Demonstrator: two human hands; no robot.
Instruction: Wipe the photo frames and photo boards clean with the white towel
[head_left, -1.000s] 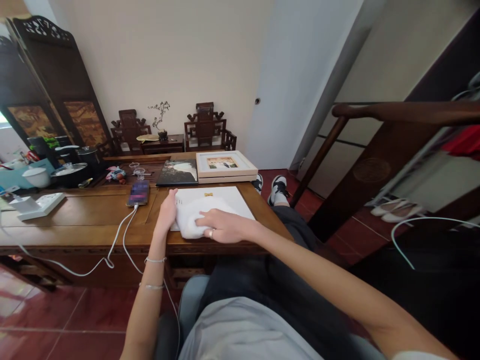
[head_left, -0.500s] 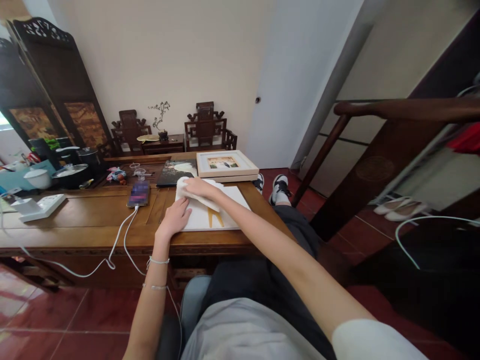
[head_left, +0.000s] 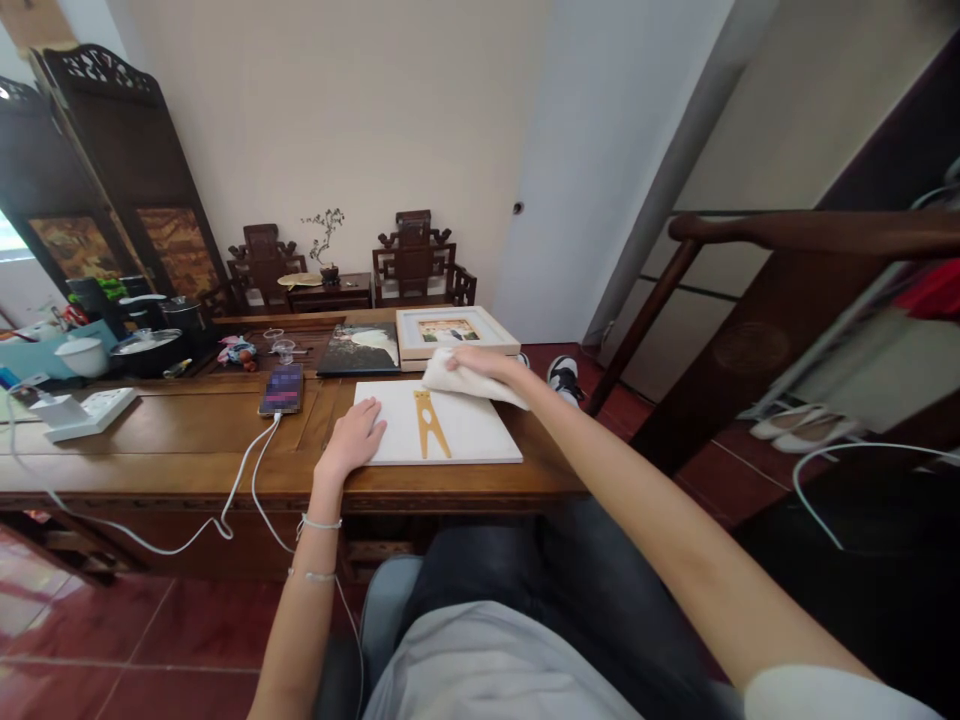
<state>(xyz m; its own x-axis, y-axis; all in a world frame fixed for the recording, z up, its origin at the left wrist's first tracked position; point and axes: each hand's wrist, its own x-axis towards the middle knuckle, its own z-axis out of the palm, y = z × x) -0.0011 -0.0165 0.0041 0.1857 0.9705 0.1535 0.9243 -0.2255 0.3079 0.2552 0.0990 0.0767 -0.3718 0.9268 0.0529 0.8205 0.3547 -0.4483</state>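
A white rectangular board (head_left: 484,437) lies flat near the table's front edge, with a yellow A-shaped piece (head_left: 431,425) on its upper face. My left hand (head_left: 358,434) rests on the board's left edge, fingers stretched out and holding nothing. Over the board's far right part, my right hand (head_left: 477,362) grips a folded white cloth (head_left: 450,378). Part of the cloth hangs to the right beneath my wrist. My palm hides some of it.
Behind the board are a pale picture frame (head_left: 491,326) and a dark picture panel (head_left: 352,350). A phone (head_left: 281,388) on a white cable lies to the left, near a white power strip (head_left: 96,412). A wooden chair (head_left: 817,235) stands at the right.
My right hand has moved the cloth from the board's far left corner to its far right side, uncovering the yellow piece. My left hand stays at the board's left edge.
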